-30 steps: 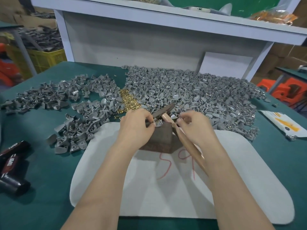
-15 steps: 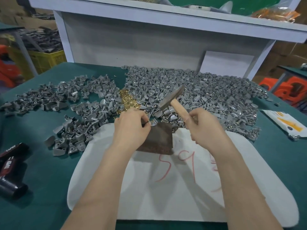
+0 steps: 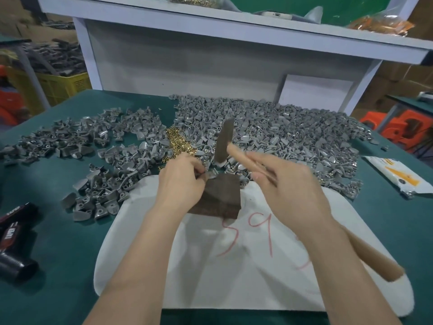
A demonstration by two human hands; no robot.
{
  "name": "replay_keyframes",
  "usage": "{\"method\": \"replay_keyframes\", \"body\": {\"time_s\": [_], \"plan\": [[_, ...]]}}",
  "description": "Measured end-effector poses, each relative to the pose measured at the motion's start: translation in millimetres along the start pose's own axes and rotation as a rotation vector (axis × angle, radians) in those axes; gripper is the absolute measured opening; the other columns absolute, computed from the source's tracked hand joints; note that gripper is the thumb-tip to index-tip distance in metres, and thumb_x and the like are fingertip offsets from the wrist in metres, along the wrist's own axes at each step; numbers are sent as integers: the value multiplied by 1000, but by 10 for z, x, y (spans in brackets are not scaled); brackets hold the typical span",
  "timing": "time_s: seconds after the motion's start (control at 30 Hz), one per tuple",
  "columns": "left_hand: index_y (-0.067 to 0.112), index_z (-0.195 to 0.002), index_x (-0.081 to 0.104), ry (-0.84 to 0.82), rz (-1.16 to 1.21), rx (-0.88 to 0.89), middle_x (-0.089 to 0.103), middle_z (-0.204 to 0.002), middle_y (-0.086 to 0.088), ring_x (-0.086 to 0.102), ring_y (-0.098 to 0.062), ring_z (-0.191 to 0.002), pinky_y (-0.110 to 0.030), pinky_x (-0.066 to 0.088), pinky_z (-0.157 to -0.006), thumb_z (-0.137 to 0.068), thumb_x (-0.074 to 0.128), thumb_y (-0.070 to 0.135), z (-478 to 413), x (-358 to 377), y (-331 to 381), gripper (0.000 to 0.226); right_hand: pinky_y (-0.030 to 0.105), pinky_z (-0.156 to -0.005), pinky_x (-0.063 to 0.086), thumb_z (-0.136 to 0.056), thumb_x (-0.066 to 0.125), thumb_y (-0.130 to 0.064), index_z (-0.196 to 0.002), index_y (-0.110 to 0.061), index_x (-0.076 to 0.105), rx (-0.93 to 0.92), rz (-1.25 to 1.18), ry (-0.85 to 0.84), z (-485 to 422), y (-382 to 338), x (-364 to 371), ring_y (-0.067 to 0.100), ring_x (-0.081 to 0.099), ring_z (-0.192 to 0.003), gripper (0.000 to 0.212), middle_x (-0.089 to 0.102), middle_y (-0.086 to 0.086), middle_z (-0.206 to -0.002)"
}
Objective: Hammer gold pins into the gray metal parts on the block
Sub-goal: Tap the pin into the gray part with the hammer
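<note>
Working at a green table (image 3: 58, 266) below a white shelf (image 3: 210, 26), we have a brown block (image 3: 222, 198) on the far edge of a white mat (image 3: 246, 289); gray metal parts (image 3: 293, 134) and gold pins (image 3: 177, 143) lie beyond. Our left hand (image 3: 180, 181) pinches one gray part (image 3: 212, 175) on the block; our right hand (image 3: 290, 186) grips the hammer (image 3: 225, 139), whose head now stands more upright than before.

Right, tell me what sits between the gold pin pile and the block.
Head view: the left hand lies between gold pin pile and block, pinching a gray part at the block's far corner.
</note>
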State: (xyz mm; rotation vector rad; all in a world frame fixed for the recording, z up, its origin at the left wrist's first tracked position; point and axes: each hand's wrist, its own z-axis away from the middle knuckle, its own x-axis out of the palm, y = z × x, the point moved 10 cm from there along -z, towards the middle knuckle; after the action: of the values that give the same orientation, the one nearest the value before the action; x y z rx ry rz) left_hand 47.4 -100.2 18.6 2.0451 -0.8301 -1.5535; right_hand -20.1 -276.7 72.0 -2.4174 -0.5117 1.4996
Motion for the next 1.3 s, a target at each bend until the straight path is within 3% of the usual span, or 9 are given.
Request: {"method": "replay_keyframes", "body": {"time_s": [0.1, 0.27, 0.4, 0.57, 0.73, 0.9, 1.1, 1.23, 1.3], "plan": [[23, -65, 57, 17, 39, -5, 65, -92, -4, 62, -29, -90, -43, 50, -85, -83, 69, 15, 7, -4, -8, 23, 23, -73, 46, -91, 58, -26, -128, -39, 54, -43, -146, 208, 55, -64, -222, 14, 62, -78, 40, 68, -12, -101], [16, -82, 70, 5, -8, 7, 60, -96, -2, 60, -28, -95, -42, 48, -87, -84, 68, 17, -15, 3, -6, 3, 32, -82, 49, -92, 54, -31, -129, -47, 49, -10, 45, -101, 73, -30, 176, 21, 61, -96, 41, 68, -6, -111], [14, -77, 68, 1, -10, 25, 58, -89, -1, 62, -28, -92, -43, 50, -85, -84, 69, 17, -16, 13, 8, 8, 18, -71, 39, -91, 57, -23, -129, -38, 54, -26, -166, 183, 116, -32, -108, 11, 60, -85, 41, 69, -8, -109], [23, -71, 60, 7, 20, -8, 59, -94, -2, 61, -29, -93, -43, 48, -87, -82, 69, 14, -11, 3, -18, 17, 30, -77, 45, -92, 54, -30, -130, -46, 49, -9, 1, -106, 169, 2, 244, 24, 60, -88, 41, 69, -2, -104], [14, -78, 69, 6, -1, 16, 63, -92, -4, 62, -29, -91, -42, 50, -85, -84, 68, 18, -24, 16, -11, 7, 16, -71, 39, -92, 57, -25, -129, -36, 55, -11, -174, 166, 117, -24, -50, 7, 57, -81, 39, 67, -13, -105], [18, -80, 67, 10, 7, -17, 59, -94, 0, 60, -27, -95, -42, 47, -88, -82, 70, 17, -18, -3, -32, 4, 30, -79, 49, -92, 54, -31, -129, -47, 50, 5, 11, -143, 106, 15, 218, 18, 61, -83, 40, 69, -6, -105], [15, -76, 69, 8, -10, 0, 61, -92, -3, 61, -27, -91, -42, 50, -86, -84, 69, 15, -14, 7, -9, 8, 22, -74, 43, -92, 55, -26, -131, -38, 52, 13, -171, 192, 110, 27, -132, 14, 63, -86, 40, 69, -8, -109], [19, -78, 66, 2, -17, -19, 59, -95, -2, 59, -28, -94, -43, 47, -88, -83, 68, 16, -21, -8, -13, 6, 31, -79, 49, -92, 54, -30, -130, -44, 50, -48, 12, -107, 135, -47, 179, 22, 62, -90, 41, 69, -5, -107], [22, -76, 63, -5, -22, -29, 57, -93, 0, 59, -27, -95, -43, 47, -89, -84, 68, 17, -14, -8, -25, 11, 29, -78, 48, -91, 55, -30, -127, -45, 52, -31, 2, -118, 49, 9, 144, 19, 62, -90, 39, 69, -9, -104]]}}
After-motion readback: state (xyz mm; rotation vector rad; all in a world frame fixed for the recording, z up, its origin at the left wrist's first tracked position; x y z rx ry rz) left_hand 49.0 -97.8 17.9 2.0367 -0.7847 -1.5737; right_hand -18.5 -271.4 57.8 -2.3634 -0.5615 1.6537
